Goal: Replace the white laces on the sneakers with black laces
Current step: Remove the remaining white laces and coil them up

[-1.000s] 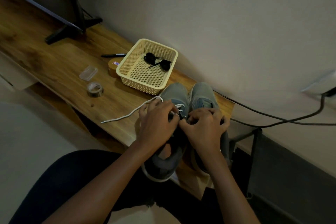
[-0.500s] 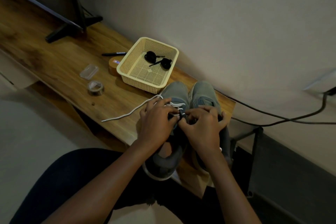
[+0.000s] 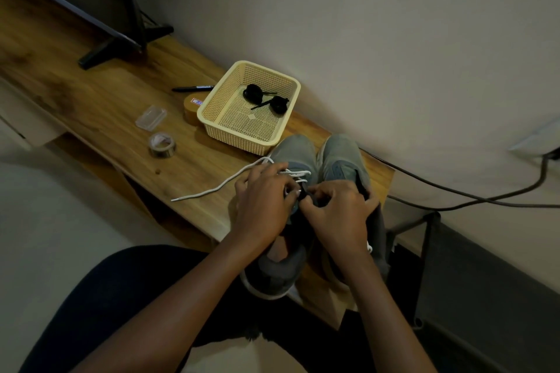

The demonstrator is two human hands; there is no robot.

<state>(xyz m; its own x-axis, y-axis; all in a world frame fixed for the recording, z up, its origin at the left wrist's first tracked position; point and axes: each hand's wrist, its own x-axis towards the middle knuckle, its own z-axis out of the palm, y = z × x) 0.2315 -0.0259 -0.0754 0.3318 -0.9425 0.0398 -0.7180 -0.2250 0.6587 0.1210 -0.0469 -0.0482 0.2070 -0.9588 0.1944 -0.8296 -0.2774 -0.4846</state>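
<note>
— White lace (image 3: pixel 212 191) trails left of our left hand (image 3: pixel 263 203), which pinches it over the left sneaker (image 3: pixel 295 153).
— Our right hand (image 3: pixel 339 216), fingers curled, grips that sneaker's upper. Black laces (image 3: pixel 253 92) lie in the basket (image 3: pixel 216 97), beyond.

I find open board on the table (image 3: pixel 75 94) from the black stand foot (image 3: pixel 118 50) to the tape roll (image 3: pixel 162 145) near the front edge. The basket (image 3: pixel 239 136) blocks the wall edge, with a marker (image 3: pixel 192 88) and a round box (image 3: pixel 191 106) just beside it. The sneakers (image 3: pixel 342 157) fill the right end, and a white lace (image 3: pixel 212 189) trails towards the front edge.
</note>
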